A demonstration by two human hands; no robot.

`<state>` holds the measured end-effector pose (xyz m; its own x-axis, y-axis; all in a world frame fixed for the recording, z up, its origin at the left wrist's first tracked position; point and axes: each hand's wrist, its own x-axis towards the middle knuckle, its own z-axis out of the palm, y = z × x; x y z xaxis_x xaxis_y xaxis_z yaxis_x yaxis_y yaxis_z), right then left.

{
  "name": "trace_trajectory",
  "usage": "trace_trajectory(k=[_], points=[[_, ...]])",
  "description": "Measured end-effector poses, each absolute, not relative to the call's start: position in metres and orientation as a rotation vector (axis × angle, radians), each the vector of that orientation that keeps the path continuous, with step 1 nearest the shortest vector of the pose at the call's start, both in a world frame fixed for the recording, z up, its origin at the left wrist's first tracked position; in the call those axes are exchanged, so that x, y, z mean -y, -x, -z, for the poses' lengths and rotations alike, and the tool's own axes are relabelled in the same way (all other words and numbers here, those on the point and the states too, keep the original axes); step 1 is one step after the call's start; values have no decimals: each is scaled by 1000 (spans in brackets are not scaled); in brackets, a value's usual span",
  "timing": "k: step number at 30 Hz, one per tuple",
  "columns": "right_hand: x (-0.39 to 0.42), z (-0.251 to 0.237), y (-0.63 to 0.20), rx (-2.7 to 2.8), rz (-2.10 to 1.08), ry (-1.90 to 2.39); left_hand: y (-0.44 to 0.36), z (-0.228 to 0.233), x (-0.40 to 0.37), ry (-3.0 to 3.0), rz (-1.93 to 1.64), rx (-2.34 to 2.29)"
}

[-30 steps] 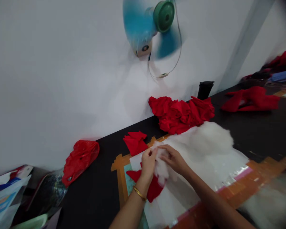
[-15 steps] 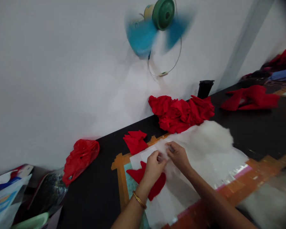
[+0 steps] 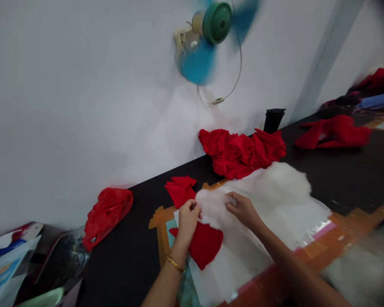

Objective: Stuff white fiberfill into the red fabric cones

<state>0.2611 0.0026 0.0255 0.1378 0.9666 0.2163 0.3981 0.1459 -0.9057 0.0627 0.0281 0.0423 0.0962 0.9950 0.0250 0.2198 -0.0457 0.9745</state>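
Pinching a tuft of white stuffing (image 3: 213, 204) between them, the left hand (image 3: 187, 219) and the right hand (image 3: 243, 209) are both closed on the fibre, the left at its near-left edge and the right at its far side, so the tuft is stretched loosely from one set of fingertips to the other. Directly beneath the left fingers a red fabric piece (image 3: 205, 244) is lying, partly trapped under that hand, on a white sheet (image 3: 230, 273). A tear in the tuft could be caused by the two grips being drawn apart, since the fibre looks thin at its middle; loose wisps could also be lifted by the spinning wall fan (image 3: 208, 38) above the hands. Beyond the right fingers the larger stuffing heap (image 3: 281, 183) is touching the tuft, so extra fibre may be dragged along. Just past the left fingers a small red folded piece (image 3: 180, 190) is near enough to be brushed. Further out, a red fabric pile (image 3: 241, 151) is closing off the wall side, with a black cup (image 3: 273, 120) behind it. Open black tabletop (image 3: 131, 256) is left only to the left of the left hand, bounded by a red plastic bag (image 3: 107, 211).
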Motion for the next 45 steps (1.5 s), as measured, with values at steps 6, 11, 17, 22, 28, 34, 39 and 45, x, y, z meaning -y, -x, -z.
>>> trace_trajectory(k=[6,11,17,22,28,34,39,45], points=[[-2,-29,-262,1479,-725,1398,-58,-56,-18,-1512,-985,-1154],[2,-33,-252,1499,-805,1312,-75,-58,-13,-1753,-954,-1001],[-1,-32,-271,1340,-901,1361,-66,-47,-30,-1533,-1063,-1260],[-3,-33,-277,1283,-921,1362,-60,-41,-32,-1410,-1118,-1273],[2,-44,-251,1391,-1020,1158,-85,-30,-26,-1287,-1137,-1237],[-3,-38,-253,1191,-1013,1348,-81,-30,-28,-1252,-1122,-1246],[-5,-41,-257,1165,-995,1397,-76,-34,-27,-1265,-1028,-1174],[-6,-37,-248,1169,-1030,1388,-85,-27,-33,-1326,-1020,-1264]])
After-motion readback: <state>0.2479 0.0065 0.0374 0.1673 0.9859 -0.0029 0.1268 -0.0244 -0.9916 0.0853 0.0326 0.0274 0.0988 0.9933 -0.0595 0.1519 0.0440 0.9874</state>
